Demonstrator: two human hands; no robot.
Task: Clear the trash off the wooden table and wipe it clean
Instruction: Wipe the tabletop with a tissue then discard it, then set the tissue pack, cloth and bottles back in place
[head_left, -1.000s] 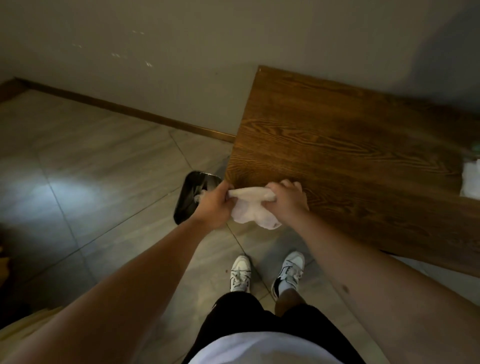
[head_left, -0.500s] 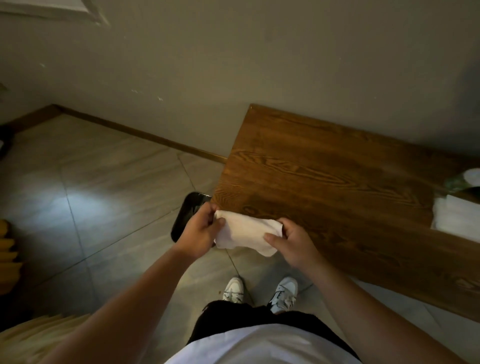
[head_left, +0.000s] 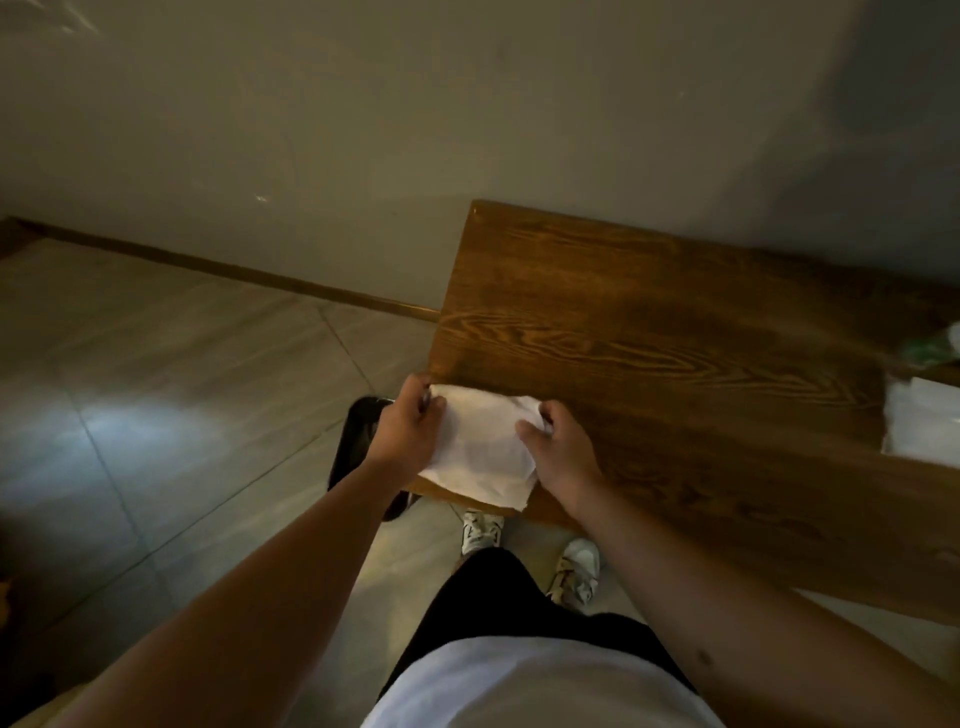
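Now the person's left hand (head_left: 410, 431) and right hand (head_left: 558, 457) are pinching opposite ends of a crumpled white cloth (head_left: 480, 457) between their fingers, over the dark wooden table's (head_left: 675, 364) near corner. Unfolded slackly, it is likely risking slipping off toward the black bin (head_left: 358, 441) below the left fingers.

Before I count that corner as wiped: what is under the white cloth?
The white cloth lies spread over the near left corner of the wooden table, held by the left hand and right hand. Only bare wood shows around it; the surface beneath is covered and cannot be judged.
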